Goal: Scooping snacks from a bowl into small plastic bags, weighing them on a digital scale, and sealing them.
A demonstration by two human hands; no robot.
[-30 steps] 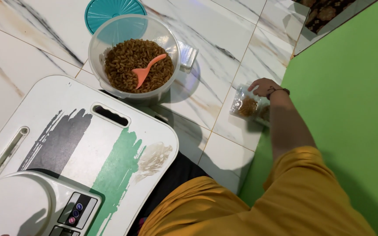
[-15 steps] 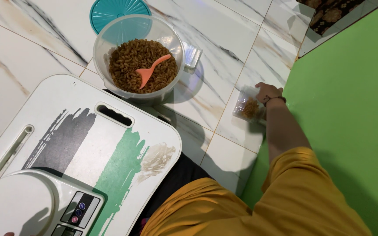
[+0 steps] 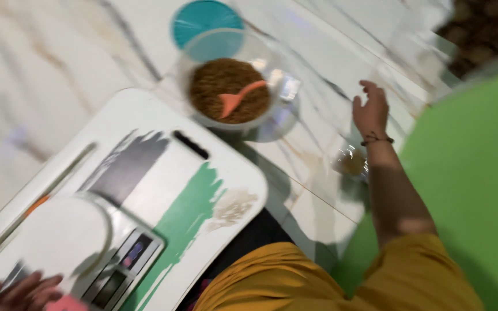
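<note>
My right hand hovers over the marble floor with its fingers spread and nothing in it. Just below my wrist a small clear bag of brown food lies on the floor. A clear bowl of brown grains with an orange scoop stands to the left of that hand. My left hand shows at the bottom left edge, beside a white kitchen scale on a white lap table; whether it holds anything is unclear.
A teal lid lies behind the bowl. A small clear packet sits at the bowl's right side. A green mat covers the floor on the right. A dark tray of brown items is at top right.
My right hand has let go of the small bag and lifted away from it toward the bowl, fingers opening. The view has shifted and blurred; my left hand has come into view.
</note>
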